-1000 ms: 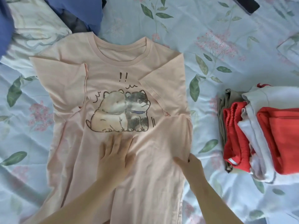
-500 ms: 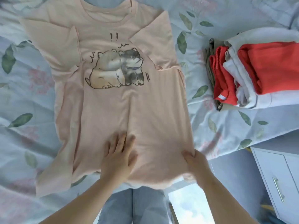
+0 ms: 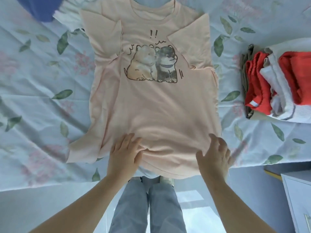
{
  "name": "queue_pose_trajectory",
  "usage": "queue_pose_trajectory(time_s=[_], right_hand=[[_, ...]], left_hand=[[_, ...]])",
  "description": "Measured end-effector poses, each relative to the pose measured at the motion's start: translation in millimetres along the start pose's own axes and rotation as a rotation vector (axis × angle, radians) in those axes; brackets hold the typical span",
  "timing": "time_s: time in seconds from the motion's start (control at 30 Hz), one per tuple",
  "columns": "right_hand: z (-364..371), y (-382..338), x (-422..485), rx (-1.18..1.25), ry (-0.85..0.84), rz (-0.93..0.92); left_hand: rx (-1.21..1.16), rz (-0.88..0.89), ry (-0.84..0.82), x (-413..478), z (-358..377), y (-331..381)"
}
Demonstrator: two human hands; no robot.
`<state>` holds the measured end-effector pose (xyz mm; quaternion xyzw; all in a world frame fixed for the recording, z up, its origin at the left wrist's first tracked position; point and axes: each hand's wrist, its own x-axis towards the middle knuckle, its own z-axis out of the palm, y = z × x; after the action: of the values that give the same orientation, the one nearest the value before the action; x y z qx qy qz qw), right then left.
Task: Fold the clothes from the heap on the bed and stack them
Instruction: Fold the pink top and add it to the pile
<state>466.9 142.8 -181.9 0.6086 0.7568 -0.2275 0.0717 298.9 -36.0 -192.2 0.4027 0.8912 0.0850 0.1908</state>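
Moved down to hem: L hand [image 3: 123,154], R hand [image 3: 214,156], both flat, fingers unclenched, pressing peach short-sleeve puppy-print T-shirt [image 3: 159,106]; sleeves folded in.

Probably a bedroom: floral-sheeted bed [image 3: 42,101], drawer unit [image 3: 297,199].

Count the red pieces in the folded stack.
2. The left red piece lies against the olive garment; the right red piece lies on the white garment. The frame edge crops them; more may hide.
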Motion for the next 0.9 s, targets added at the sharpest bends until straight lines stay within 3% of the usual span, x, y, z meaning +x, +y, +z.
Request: queue_pose_trajectory(time_s=[0.1, 0.2, 0.3, 0.37, 0.47, 0.67, 0.8, 0.9], right_hand=[[16.7, -33.0, -21.4, -0.019, -0.193, -0.3], [38.4, -55.9, -42.4, -0.088, -0.304, -0.521], [49.1, -76.7, -64.8, -0.11, -0.276, -0.632], [60.3, -84.2, -75.7, -0.131, -0.201, -0.743], [79.2, -91.2, -84.8, -0.185, -0.365, -0.743], [77.0, -90.0, -55.7, -0.226, -0.384, -0.722], [45.2, -88.0, -47.8, -0.277, -0.728, -0.583], [34.6, -83.3, -61.3, -0.457, -0.992, -0.539]], left_hand=[[-0.022, -0.244, 0.223, -2.1, -11.8, -21.0], [-0.073, -0.514, 0.316, -2.0, -18.2, -51.0], [-0.186, -0.779, 0.275, 6.0, -26.8, -80.2], [-0.293, -0.907, 0.108, 13.4, -30.8, -97.6], [-0.283, -0.794, -0.11, 17.0, -34.0, -114.7], [-0.564, -0.655, 0.045, 5.2, -60.0, -135.9], [-0.815, -0.662, -0.026, -15.3, -81.8, -151.5], [-0.869, -0.685, -0.204, -27.1, -89.9, -166.3]])
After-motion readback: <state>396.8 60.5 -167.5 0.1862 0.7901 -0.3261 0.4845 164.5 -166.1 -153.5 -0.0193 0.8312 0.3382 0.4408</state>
